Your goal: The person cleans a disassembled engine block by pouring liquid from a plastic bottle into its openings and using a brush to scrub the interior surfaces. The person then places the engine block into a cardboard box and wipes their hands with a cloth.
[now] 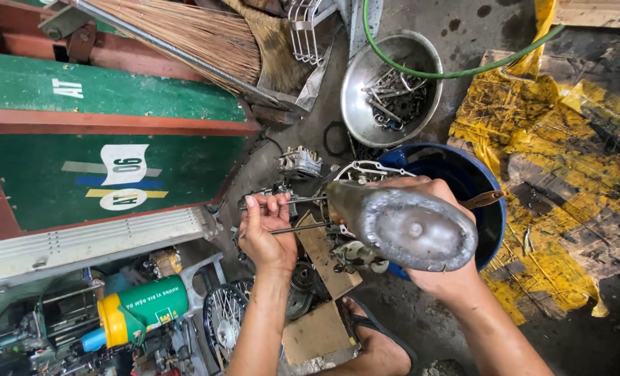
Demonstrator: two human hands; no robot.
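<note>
My right hand grips a dull grey oval-ended metal part, its flat end turned toward me. Long thin studs run from an oily engine block toward my left hand, whose fingertips pinch the upper stud's end. A second stud lies just below. A thin brown strip pokes out past my right fingers over the blue tub.
A steel bowl of bolts and tools sits at the top, crossed by a green hose. A green-and-red wooden box, a broom, a green bottle, a spoked wheel, cardboard, yellow plastic sheeting and my sandalled foot surround the work.
</note>
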